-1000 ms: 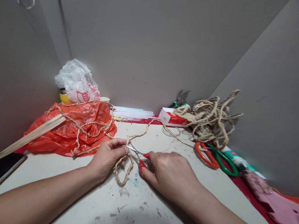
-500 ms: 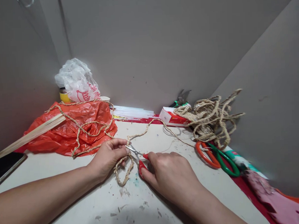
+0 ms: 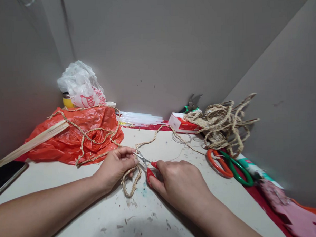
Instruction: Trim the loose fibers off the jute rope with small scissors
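1. Right hand (image 3: 181, 185): fingers curled closed around the red handles of the small scissors (image 3: 147, 166); the handles are mostly hidden under the fingers, and the thin metal blades point up and left from the hand, slightly parted.
2. Left hand (image 3: 115, 166): thumb and fingertips pinched tight on the braided rope (image 3: 133, 180), just beside the blade tips.
3. Braided rope: it hangs below the left hand's pinch as a loop lying on the white tabletop (image 3: 72, 190), between the two hands; the blades meet it at the pinch. Beyond the pinch it trails back across the table.
4. Tabletop near the hands: strewn with small fibre scraps.
5. Middle distance, right: large scissors (image 3: 228, 166) with one orange and one green handle, lying flat.
6. Middle distance, left: red plastic bag (image 3: 75, 135) with rope draped over it.
7. Far right: tangled rope bundle (image 3: 223, 125), resting against a small red-and-white box (image 3: 181, 124).
8. Far left: white plastic bag (image 3: 80, 86) against the wall.
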Available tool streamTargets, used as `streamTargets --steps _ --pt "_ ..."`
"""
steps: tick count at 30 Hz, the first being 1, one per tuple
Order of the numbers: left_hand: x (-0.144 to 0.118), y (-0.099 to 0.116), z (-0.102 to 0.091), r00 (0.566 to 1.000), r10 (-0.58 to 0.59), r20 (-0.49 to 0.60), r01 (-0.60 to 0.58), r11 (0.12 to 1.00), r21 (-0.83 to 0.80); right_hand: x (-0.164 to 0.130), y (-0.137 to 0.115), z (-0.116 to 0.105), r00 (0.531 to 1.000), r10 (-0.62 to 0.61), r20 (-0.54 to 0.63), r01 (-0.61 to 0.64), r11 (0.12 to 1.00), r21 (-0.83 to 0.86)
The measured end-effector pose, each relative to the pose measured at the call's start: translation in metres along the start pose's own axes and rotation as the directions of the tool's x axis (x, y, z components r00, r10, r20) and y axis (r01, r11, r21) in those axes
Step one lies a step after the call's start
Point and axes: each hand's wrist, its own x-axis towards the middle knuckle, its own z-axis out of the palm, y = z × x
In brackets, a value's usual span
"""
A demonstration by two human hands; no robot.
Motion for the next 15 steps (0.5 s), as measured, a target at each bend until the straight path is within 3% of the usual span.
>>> streamTargets --steps 10,15 --pt "0.0021 -0.0006 -0.0023 1.000 0.014 -0.010 -0.014 1.000 0.011 0.0006 0.0013 -0.0016 0.994 0.029 0.108 -0.040 0.994 0.104" --pt "0.0026 -0.0010 -0.0035 0.999 0.031 -0.011 -0.031 0.999 0.013 0.0028 0.0058 0.0008 0.995 0.046 0.087 -0.058 0.988 0.140"
